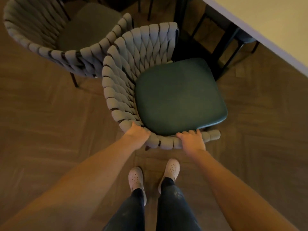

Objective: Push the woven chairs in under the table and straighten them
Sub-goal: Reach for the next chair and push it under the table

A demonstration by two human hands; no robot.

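The woven chair (pixel 120 77), with a curved back of thick grey braided bands and a dark green seat cushion (pixel 180 97), is stood on the wood floor (pixel 41 114) short of the desk (pixel 266 22), just beside a second woven chair (pixel 50 52); its top rim is clasped by the left grip (pixel 139 135) and the right grip (pixel 191 140).
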